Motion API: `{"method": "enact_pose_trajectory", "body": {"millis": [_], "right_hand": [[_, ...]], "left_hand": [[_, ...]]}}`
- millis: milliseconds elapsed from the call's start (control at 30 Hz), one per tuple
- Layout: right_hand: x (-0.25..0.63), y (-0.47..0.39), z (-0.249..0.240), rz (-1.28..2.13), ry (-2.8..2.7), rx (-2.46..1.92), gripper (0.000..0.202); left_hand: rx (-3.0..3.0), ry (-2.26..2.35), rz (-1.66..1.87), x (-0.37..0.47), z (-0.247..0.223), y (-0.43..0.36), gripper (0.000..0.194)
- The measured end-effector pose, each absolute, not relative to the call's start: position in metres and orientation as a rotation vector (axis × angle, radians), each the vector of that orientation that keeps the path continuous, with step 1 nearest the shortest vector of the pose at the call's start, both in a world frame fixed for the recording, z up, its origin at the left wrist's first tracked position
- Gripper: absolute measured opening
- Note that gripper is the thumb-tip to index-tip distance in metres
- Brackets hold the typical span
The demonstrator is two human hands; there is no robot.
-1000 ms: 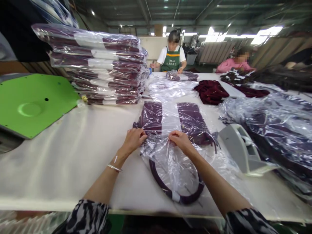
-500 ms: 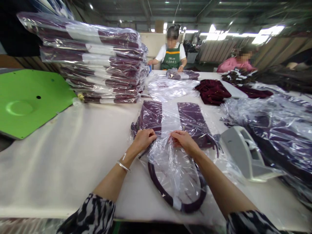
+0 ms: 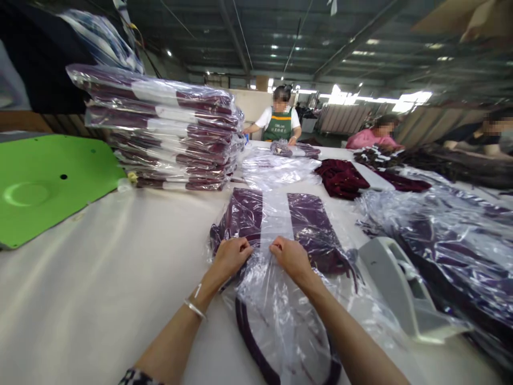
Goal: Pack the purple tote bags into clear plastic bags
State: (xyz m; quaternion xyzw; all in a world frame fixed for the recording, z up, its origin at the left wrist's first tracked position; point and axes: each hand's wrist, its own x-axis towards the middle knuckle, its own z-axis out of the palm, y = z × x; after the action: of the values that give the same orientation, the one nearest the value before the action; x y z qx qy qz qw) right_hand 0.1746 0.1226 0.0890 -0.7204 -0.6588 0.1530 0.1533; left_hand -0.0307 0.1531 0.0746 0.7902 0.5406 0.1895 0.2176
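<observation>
A folded dark purple garment (image 3: 312, 216) lies on the table in a clear plastic bag (image 3: 280, 299), with a white band (image 3: 274, 214) down its middle. My left hand (image 3: 232, 258) is closed on the bag's film at the garment's near edge, left of the band. To the right of the band, my right hand (image 3: 292, 259) also pinches the film, its fingers curled. Between and below the hands the film is bunched and creased. A dark purple loop (image 3: 250, 334) shows through it towards me, partly cut off by the frame.
Left stands a tall stack of bagged purple garments (image 3: 168, 128), beside a green board (image 3: 56, 182). A grey-white plastic stand (image 3: 388, 283) and a heap of bagged items (image 3: 449, 230) are at the right. Across the table, a person in a green apron (image 3: 280, 125) works, with others further right.
The view has tilted up, so the table things sit lower. Both hands keep hold of the film; my right hand's fingers have curled in more tightly and its knuckles now face up.
</observation>
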Motion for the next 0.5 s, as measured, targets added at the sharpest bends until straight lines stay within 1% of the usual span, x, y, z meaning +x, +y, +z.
{"method": "enact_pose_trajectory", "body": {"millis": [100, 200, 333, 433, 500], "right_hand": [[0.178, 0.114, 0.097, 0.275, -1.939, -2.176, 0.022], [0.212, 0.084, 0.113, 0.253, -1.732, -2.084, 0.026], [0.309, 0.008, 0.140, 0.061, -1.282, -1.947, 0.039], [0.385, -0.053, 0.150, -0.107, -1.056, -2.105, 0.041], [0.422, -0.078, 0.146, -0.065, -0.982, -2.225, 0.038]], "left_hand": [[2.217, 1.596, 0.529, -0.026, 0.077, 0.148, 0.020], [2.232, 1.643, 0.511, -0.023, 0.077, 0.146, 0.019], [2.246, 1.591, 0.519, -0.026, 0.076, 0.146, 0.020], [2.237, 1.560, 0.521, -0.030, 0.072, 0.151, 0.026], [2.226, 1.543, 0.516, -0.031, 0.068, 0.156, 0.032]]}}
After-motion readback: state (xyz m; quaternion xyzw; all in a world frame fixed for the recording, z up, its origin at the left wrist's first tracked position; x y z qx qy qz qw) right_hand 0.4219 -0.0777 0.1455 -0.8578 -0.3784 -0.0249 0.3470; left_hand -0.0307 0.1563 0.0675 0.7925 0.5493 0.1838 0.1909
